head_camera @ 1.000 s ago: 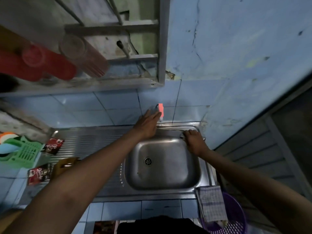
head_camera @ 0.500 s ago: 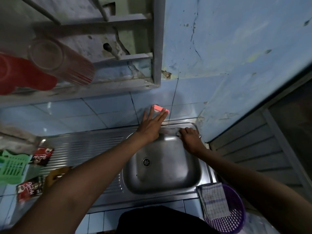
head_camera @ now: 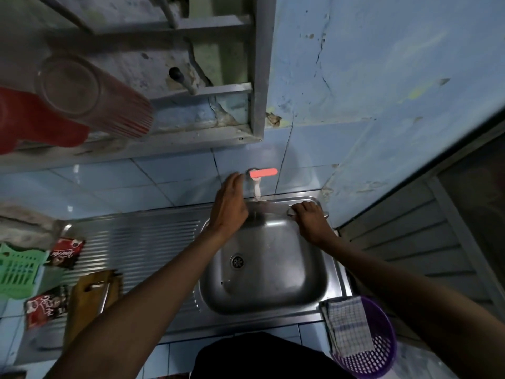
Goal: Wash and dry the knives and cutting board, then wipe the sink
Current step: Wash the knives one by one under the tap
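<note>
Your left hand, fingers straight, reaches beside the tap; your right hand grips a knife across the sink's back edge. Cutting board lies at the worktop's left.

Dim light falls on a cracked, peeling pale-blue wall above glossy blue tiles. A grey metal rack hangs overhead; grey louvred slats close the right side.
</note>
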